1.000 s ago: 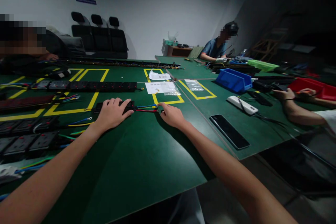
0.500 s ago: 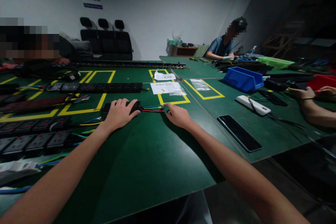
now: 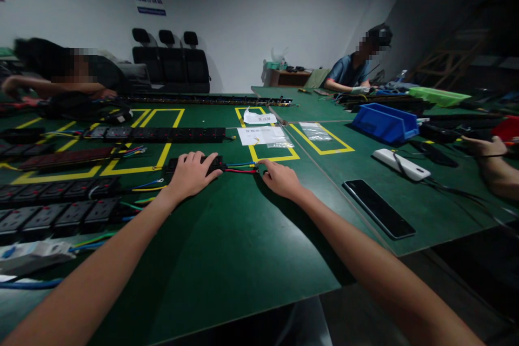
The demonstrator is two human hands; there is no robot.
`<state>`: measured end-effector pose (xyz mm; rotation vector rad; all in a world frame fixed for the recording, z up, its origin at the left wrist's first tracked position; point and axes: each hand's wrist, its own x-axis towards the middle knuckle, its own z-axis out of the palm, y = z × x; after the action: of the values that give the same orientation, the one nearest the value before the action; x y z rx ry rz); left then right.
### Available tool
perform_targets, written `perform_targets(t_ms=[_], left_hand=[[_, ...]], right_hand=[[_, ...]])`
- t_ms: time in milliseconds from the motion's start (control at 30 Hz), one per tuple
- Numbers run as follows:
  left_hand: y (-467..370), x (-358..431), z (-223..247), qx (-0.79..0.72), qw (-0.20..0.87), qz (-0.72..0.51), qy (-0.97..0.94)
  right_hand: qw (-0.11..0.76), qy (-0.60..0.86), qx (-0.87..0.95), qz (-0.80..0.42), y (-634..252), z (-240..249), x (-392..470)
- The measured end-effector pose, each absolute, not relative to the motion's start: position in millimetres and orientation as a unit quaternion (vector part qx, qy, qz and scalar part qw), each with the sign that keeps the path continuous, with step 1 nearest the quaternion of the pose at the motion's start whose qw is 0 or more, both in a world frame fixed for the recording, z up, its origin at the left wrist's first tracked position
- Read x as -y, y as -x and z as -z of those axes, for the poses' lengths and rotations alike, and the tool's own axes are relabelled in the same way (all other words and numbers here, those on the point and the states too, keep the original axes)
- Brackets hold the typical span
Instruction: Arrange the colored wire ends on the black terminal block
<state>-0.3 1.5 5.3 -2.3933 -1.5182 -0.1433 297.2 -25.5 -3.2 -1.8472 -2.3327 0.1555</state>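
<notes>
Left hand (image 3: 192, 175): laid over the black socket module (image 3: 219, 162); fingers bent across the top and slightly parted, thumb spread toward the right end; gripping or merely resting, cannot tell.
Right hand (image 3: 281, 178): at the free ends of the wires (image 3: 239, 164); index finger stretched out to the ends, other fingers curled in; pinching or only touching, cannot tell.
Module position: flat on the green table (image 3: 243, 243), ahead of the wearer, partly covered by the left hand.
Wire run: out of the module's right end, nearly straight across to the right hand; red and blue among the colours.
Left side: several rows of black socket strips (image 3: 57, 216), some with loose wire ends pointing right.
Beyond the hands: long socket strip (image 3: 178, 134) lying across yellow tape (image 3: 133, 170); white paper sheet (image 3: 259, 135) and clear plastic bag (image 3: 314, 131) farther right.
Right side: dark-screened phone (image 3: 379, 208) lying flat; white power strip (image 3: 401, 165) just beyond; blue bin (image 3: 385, 123) farther back.
Others present: co-worker at far left (image 3: 111, 73), bent low; co-worker at far right (image 3: 348, 73), seated; another person's hand (image 3: 492, 148) at the right edge.
</notes>
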Motion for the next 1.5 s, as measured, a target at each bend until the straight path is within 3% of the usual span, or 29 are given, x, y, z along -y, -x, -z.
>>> perform_targets(t_ms=[1500], left_hand=[[0.5, -1.9, -2.2, 0.527, 0.154, 0.052, 0.834]], right_hand=[[0.086, 0.61, 0.786, -0.046, -300.5, 10.4, 21.5]])
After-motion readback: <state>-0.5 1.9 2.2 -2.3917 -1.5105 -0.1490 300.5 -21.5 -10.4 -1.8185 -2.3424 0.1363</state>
